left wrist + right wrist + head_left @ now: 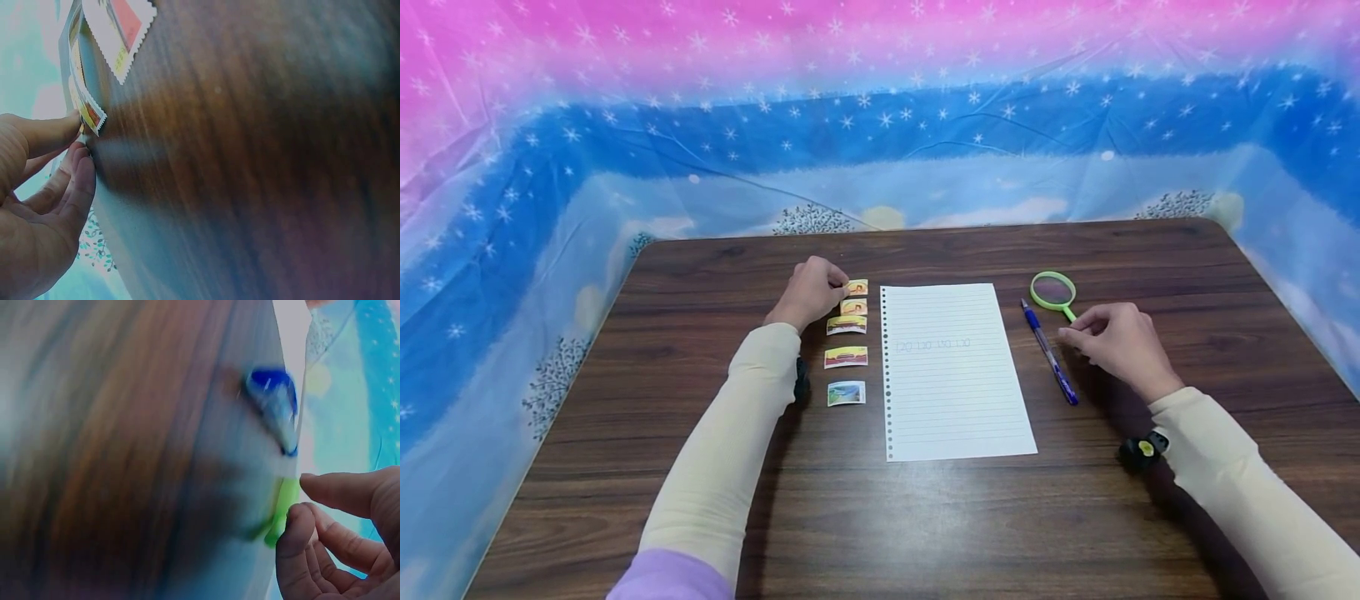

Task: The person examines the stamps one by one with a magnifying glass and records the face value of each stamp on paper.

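My left hand is at the top of a column of several stamps, its thumb and fingers pinching the edge of the farthest yellow stamp. That stamp stands edge-on in the left wrist view. Just below it lie a similar yellow stamp and a yellow-and-red stamp. My right hand has its thumb and fingertips curled about the handle of a green magnifying glass. In the right wrist view the green handle shows at the fingertips, partly hidden by them.
A lined sheet of paper with faint writing lies between the hands. Right of it is a blue pen. Nearer stamps include a red-and-yellow one and a landscape one. A snowflake-patterned cloth hangs behind the wooden table.
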Motion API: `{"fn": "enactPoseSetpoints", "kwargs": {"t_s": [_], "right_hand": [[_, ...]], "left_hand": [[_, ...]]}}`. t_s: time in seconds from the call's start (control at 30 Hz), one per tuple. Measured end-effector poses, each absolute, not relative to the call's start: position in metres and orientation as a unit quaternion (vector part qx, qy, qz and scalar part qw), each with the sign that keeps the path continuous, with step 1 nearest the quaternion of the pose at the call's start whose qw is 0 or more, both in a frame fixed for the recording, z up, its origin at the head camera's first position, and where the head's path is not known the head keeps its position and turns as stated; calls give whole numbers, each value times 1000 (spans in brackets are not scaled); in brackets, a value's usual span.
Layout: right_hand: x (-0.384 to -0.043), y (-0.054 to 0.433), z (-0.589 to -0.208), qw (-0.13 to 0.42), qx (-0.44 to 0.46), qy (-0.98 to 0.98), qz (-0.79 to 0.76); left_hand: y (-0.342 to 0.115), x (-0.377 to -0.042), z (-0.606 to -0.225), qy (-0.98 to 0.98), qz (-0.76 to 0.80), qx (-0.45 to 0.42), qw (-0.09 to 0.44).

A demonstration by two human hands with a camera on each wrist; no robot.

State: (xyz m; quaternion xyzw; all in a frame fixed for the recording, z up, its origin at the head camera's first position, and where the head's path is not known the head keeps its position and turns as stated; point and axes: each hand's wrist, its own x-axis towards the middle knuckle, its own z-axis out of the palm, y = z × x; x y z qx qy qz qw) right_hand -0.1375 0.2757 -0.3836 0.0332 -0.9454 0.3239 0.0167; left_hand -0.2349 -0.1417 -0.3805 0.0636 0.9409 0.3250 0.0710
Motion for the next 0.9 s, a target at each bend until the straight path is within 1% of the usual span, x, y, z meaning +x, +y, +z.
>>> {"fn": "enactPoseSetpoints", "kwargs": {"t_s": [0.17, 0.43, 0.9], "right_hand": [[-140, 285, -387, 34, 18, -947, 318], [-143, 293, -390, 34, -4, -949, 313], [-150, 299, -392, 60, -25, -951, 302]], "left_hand": [[-141, -235, -381, 940, 328, 62, 72], [-141, -234, -380, 940, 328, 63, 72], [-142, -235, -379, 941, 324, 63, 75]]}}
